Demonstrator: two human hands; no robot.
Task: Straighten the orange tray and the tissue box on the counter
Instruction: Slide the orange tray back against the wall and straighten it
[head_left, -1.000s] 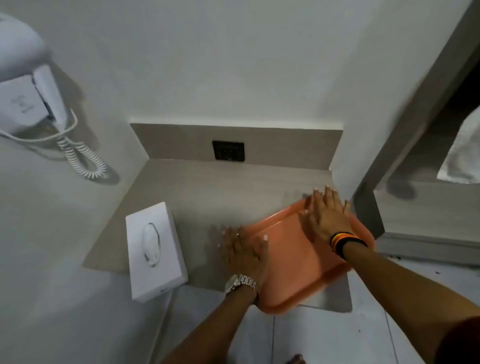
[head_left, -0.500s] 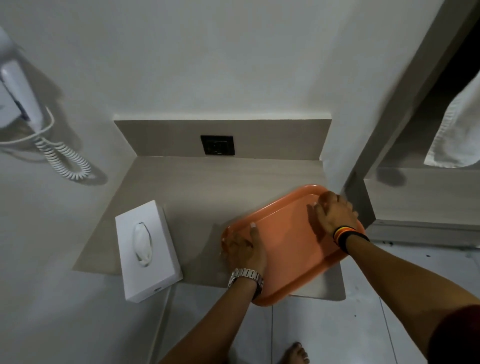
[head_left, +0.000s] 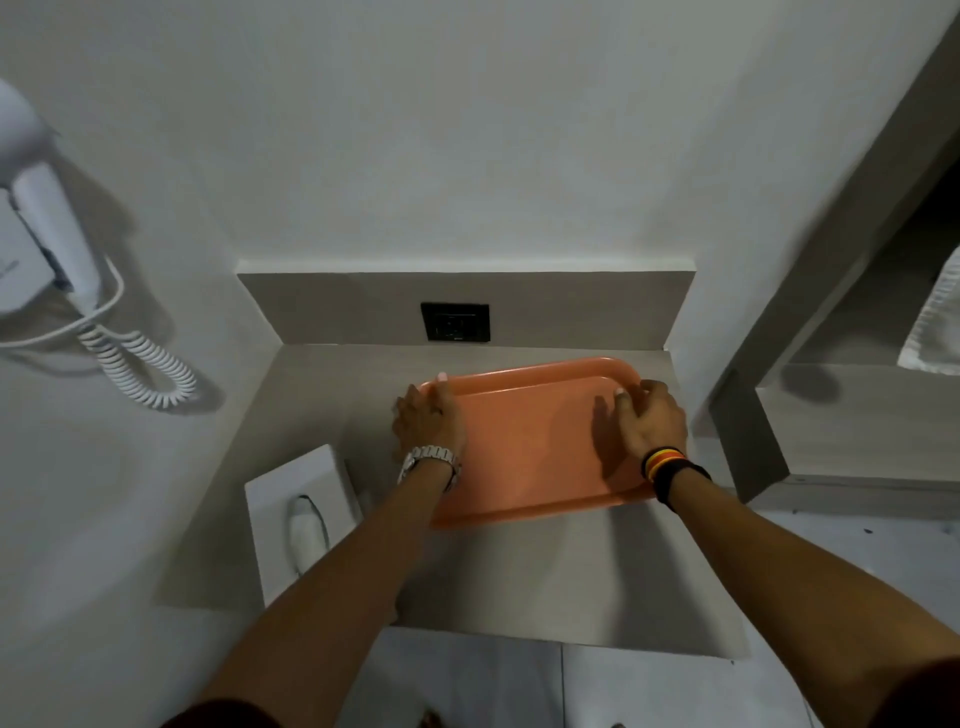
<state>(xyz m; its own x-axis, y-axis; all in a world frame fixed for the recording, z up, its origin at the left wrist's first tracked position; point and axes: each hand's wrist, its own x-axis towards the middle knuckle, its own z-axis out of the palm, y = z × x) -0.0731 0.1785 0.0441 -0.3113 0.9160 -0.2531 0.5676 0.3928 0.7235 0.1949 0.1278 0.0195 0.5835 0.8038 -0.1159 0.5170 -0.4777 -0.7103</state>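
Note:
The orange tray (head_left: 535, 447) lies flat on the beige counter (head_left: 332, 384), near the back right corner and nearly square to the back wall. My left hand (head_left: 428, 423) grips the tray's left rim, fingers curled over the far left corner. My right hand (head_left: 649, 421) holds the right rim near the far right corner. The white tissue box (head_left: 301, 514) sits at the counter's left front, slightly skewed, with its near end partly hidden behind my left forearm.
A black wall socket (head_left: 455, 322) is set in the backsplash behind the tray. A white wall-mounted hair dryer (head_left: 47, 244) with a coiled cord hangs at the left. A wall corner and a grey frame (head_left: 748, 415) stand right of the counter. Tiled floor lies below.
Both hands have slid the tray back onto the counter and turned it from a diagonal, overhanging position to nearly parallel with the back wall. The tissue box has not moved.

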